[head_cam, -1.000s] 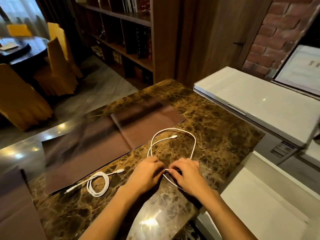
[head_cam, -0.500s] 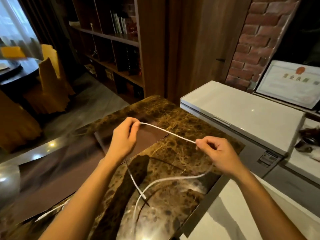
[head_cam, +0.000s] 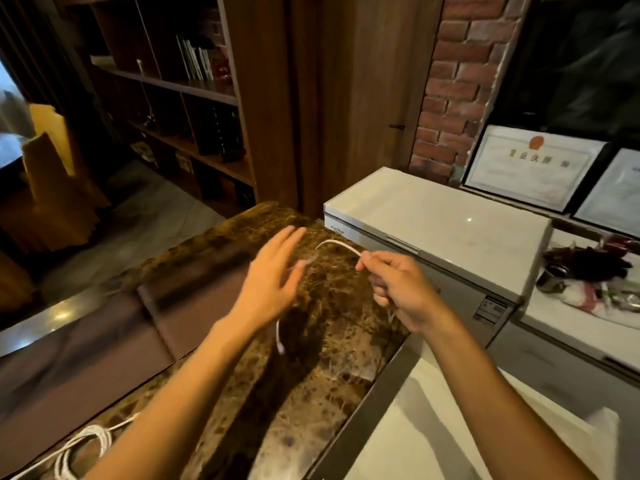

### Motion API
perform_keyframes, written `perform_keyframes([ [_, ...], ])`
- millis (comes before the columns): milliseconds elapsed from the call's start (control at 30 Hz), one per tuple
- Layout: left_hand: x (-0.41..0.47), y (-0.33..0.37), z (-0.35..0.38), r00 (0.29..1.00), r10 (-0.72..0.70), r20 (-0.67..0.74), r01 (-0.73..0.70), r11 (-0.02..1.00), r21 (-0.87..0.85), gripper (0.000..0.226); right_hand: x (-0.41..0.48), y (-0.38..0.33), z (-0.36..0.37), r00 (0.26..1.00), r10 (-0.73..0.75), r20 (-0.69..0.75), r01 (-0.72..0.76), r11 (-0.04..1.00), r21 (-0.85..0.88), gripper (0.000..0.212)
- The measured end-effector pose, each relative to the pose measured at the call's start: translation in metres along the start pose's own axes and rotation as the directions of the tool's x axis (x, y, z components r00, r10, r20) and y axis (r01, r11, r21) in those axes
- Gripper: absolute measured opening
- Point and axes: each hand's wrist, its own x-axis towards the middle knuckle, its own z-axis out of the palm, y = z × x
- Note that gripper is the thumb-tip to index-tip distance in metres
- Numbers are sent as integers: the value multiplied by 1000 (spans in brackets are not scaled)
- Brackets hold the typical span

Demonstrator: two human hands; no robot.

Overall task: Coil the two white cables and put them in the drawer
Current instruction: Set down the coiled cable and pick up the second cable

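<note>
My right hand (head_cam: 398, 289) is closed on a white cable (head_cam: 337, 244) held above the brown marble counter (head_cam: 311, 393). A short arc of the cable curves up and left from my fingers, and its plug end hangs blurred between my hands. Another stretch of it dangles below my left wrist, ending in a plug. My left hand (head_cam: 273, 278) is beside the cable with fingers spread, blurred by motion, gripping nothing that I can see. A second white cable (head_cam: 83, 448) lies coiled on the counter at the bottom left. No drawer shows in view.
A white chest freezer (head_cam: 433, 216) stands right of the counter, with framed certificates (head_cam: 530, 168) behind it. Dark brown mats (head_cam: 86, 341) cover the counter's left part. A wooden bookshelf (head_cam: 180, 98) and yellow-covered chairs (head_cam: 52, 174) stand beyond. A lower white surface (head_cam: 450, 427) lies at bottom right.
Both hands lifted the cable off the counter and stretched it between them. My left hand has since let go and opened, while my right hand still holds the cable.
</note>
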Motion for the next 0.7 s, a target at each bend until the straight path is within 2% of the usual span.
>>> perform_keyframes([
  [67,0,28,7,976,215,25,-215,976,29,54,7,-1,8,1000,25,11,-25,1000,-4,32],
  [100,2,35,8,959,279,45,-282,957,74,55,9,-2,11,999,33,20,-32,999,-5,34],
  [167,8,38,6,950,308,41,-311,935,170,51,10,-4,16,998,42,45,-41,999,-34,36],
  [267,14,23,1,947,319,-30,-297,909,292,32,3,-9,19,994,64,92,-59,997,-54,33],
  [367,23,-2,-8,967,246,-68,-204,906,371,24,-5,-15,16,989,103,106,-102,995,-15,30],
  [467,33,-26,-20,992,68,-107,-19,916,401,28,-13,-23,16,985,126,115,-128,992,6,30],
  [600,36,-48,-33,980,-141,-142,187,897,401,25,-24,-29,25,987,124,102,-122,992,-26,29],
  [633,36,-49,-35,980,-153,-126,192,895,403,27,-28,-28,28,989,124,81,-122,992,-28,29],
  [700,31,-40,-38,998,-59,-30,66,936,345,45,-37,-25,34,991,127,42,-128,992,7,28],
])
